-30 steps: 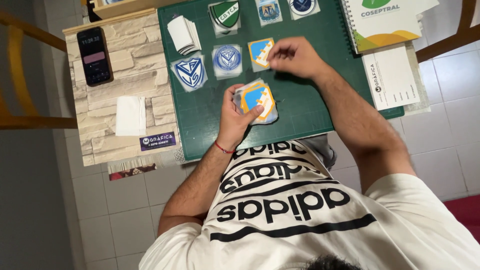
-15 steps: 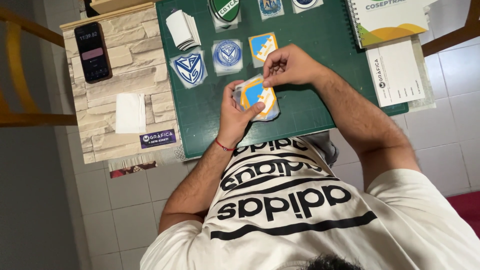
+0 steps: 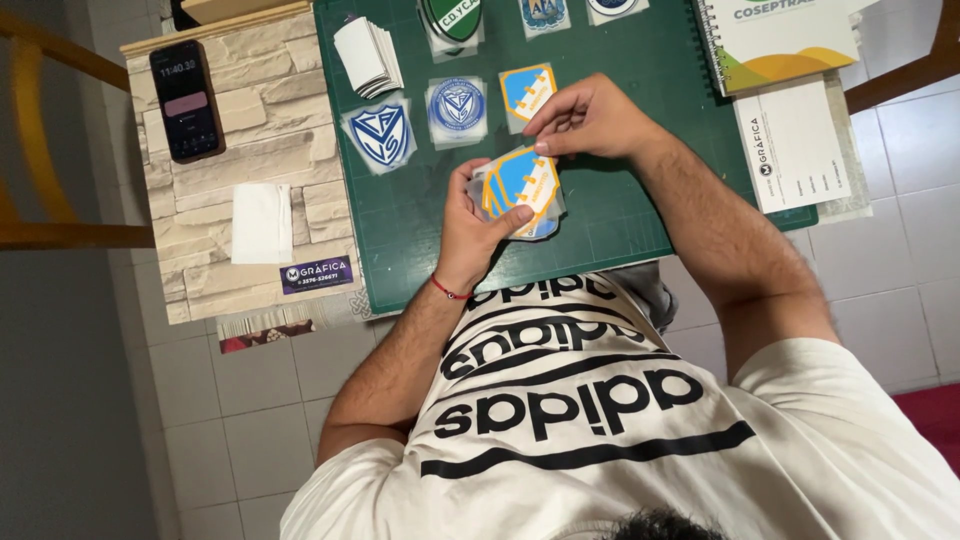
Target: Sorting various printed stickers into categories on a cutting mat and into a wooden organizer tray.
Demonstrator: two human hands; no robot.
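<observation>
Gripping sticker stack (image 3: 520, 192) in my left hand (image 3: 478, 222); right hand (image 3: 590, 120) pinches its top sheet's upper edge above cutting mat (image 3: 640, 215).

A black phone (image 3: 186, 100) lies at ten o'clock on a stone-pattern board (image 3: 270, 130); a white paper slip (image 3: 261, 223) rests below it; a spiral notebook (image 3: 780, 40) sits at one o'clock; a wooden chair (image 3: 40, 170) stands at nine.
</observation>
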